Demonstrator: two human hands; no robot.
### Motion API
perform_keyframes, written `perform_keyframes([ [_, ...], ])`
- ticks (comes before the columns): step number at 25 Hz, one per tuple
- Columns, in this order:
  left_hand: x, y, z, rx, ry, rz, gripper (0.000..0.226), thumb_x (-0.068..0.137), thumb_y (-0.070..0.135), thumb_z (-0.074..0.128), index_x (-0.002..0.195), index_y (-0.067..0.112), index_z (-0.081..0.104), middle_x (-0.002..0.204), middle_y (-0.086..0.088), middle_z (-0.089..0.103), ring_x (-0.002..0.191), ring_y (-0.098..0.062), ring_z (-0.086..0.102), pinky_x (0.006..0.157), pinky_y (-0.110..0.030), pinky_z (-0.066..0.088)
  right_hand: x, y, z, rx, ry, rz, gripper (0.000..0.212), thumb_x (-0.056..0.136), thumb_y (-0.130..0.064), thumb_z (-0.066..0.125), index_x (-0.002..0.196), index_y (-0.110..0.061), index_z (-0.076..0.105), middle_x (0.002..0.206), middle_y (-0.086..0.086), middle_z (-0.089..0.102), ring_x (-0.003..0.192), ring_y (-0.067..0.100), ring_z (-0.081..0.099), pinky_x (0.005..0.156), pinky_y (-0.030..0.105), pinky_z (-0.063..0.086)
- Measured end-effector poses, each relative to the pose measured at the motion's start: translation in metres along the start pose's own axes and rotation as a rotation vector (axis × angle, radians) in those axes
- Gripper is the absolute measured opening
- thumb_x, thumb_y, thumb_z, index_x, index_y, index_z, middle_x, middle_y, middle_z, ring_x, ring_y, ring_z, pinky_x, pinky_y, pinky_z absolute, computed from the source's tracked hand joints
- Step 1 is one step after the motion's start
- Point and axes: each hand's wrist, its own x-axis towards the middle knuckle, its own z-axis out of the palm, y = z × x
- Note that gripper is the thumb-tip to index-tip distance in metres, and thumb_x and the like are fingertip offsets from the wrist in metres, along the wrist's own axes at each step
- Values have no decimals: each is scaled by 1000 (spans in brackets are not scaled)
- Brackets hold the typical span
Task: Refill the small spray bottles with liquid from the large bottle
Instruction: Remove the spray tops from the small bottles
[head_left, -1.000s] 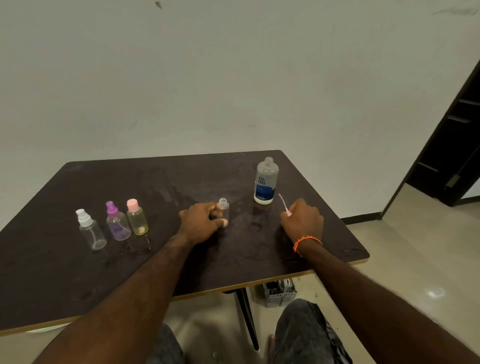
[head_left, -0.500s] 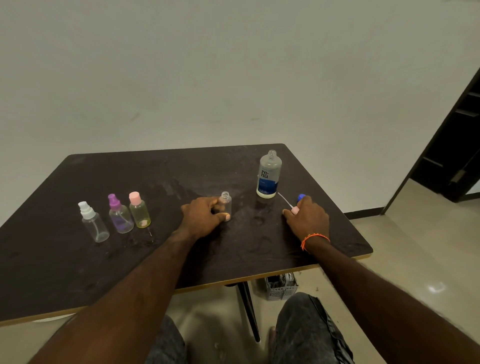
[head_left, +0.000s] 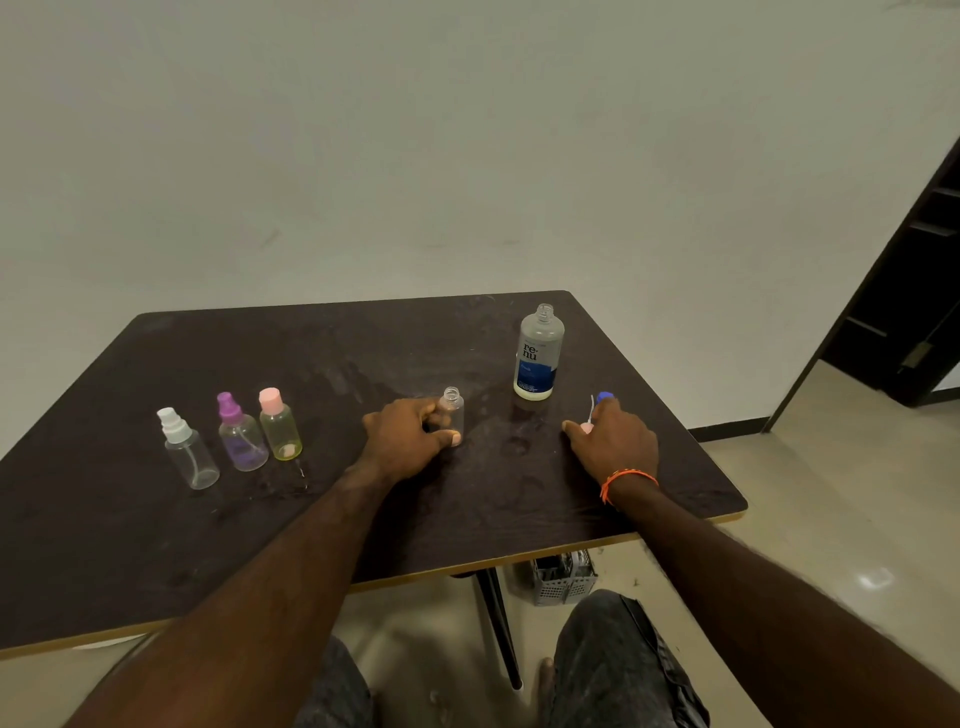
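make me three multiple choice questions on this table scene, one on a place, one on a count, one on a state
1. Where does the large bottle stand relative to the open small bottle?
A. Farther back and to its right
B. At the table's left end
C. Lying flat in front of it

2. How many capped small bottles stand in the row at the left?
A. One
B. Three
C. Five

3. What state is the large bottle's neck in?
A. Closed with a red cap
B. Covered by a hand
C. Open, with no cap

Answers:
1 A: it stands upright beyond and right of the small bottle gripped by the left hand.
2 B: the white-topped bottle, the purple-topped bottle and the pink-capped bottle stand side by side.
3 C: the bare threaded neck shows at its top.
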Motion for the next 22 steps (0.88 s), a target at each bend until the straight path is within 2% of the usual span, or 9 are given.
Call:
perform_keyframes([
  [5, 2, -1, 0, 10, 8, 2, 29, 87, 45, 80, 108, 25, 75, 97, 10, 76, 99, -8, 63, 92, -37, 28, -1, -8, -3, 47, -4, 21, 66, 86, -66, 63, 127, -16, 50, 113, 8, 71, 98, 29, 69, 86, 44, 59],
  [16, 1, -3, 1, 1, -2, -6, 31, 88, 46, 80, 116, 33, 74, 98, 16, 74, 103, -7, 62, 96, -38, 28, 0, -5, -3, 72, -25, 45, 73, 83, -74, 59, 128, -16, 48, 107, 8, 71, 93, 28, 69, 85, 45, 59],
  [18, 1, -4, 1, -2, -3, -11, 31, 87, 46, 80, 115, 33, 75, 98, 16, 74, 105, -8, 64, 99, -39, 31, -1, -7, -6, 83, 20, 48, 74, 83, -74, 58, 127, -16, 49, 109, 8, 71, 94, 28, 69, 86, 46, 58],
  [20, 1, -4, 2, -6, -5, -12, 30, 87, 46, 80, 113, 32, 75, 98, 16, 74, 106, -8, 65, 100, -40, 31, -4, -11, -10, 151, 128, -26, 64, 86, -66, 63, 124, -16, 53, 112, 6, 69, 97, 26, 68, 86, 41, 57],
  [22, 2, -4, 1, -14, -11, -12, 28, 87, 47, 81, 111, 33, 75, 97, 19, 73, 106, -6, 64, 99, -39, 30, -8, -19, -14, 259, 174, -211, 47, 90, -49, 68, 123, -17, 56, 114, 4, 67, 98, 20, 65, 83, 34, 54],
])
